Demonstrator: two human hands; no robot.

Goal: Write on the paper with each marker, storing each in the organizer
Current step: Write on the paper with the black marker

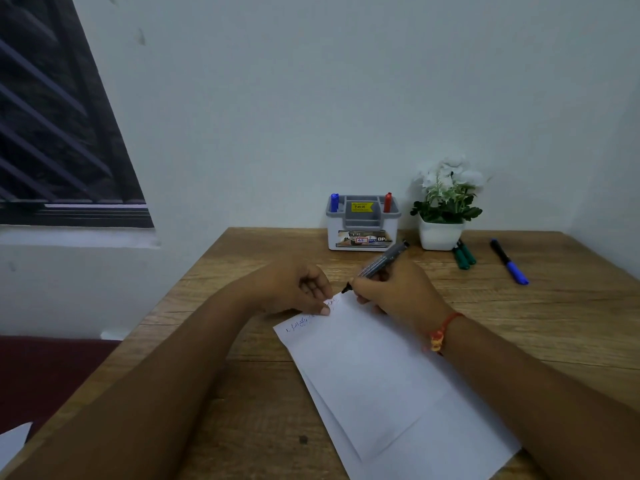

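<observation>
While the right hand [398,289] is gripping the black marker [381,263] in a writing pinch, fingers closing narrow round the lower barrel, the tip is sitting at the paper's [381,375] far corner. Touching or just off it, can't tell.

The barrel's long axis is running from the tip up and away to the right, with the tail end pointing at the organizer [362,233] on the desk's [242,265] far edge. That's the relation the stow is hinging on. The organizer is lying straight ahead of the right knuckles, just beyond the marker's tail, so the right hand is the nearer one. My read is that the marker is going to need swinging from slanted to upright before dropping in.

The left hand [298,289] is resting on the paper's far edge, fingers loosely curled and wrapping nothing, with one fingertip pinning the sheet.

The organizer is already carrying a stored blue marker [334,202] in its left corner slot and a red marker [387,202] in its right one, both upright. The middle slots are looking free, though their insides are partly hidden.

The green markers [464,256] are lying just beside the pot [440,233], right of the organizer. A loose blue marker [510,263] is lying further right, well apart.

I'm judging this as mid-task, with two stored and the black one in use.
</observation>
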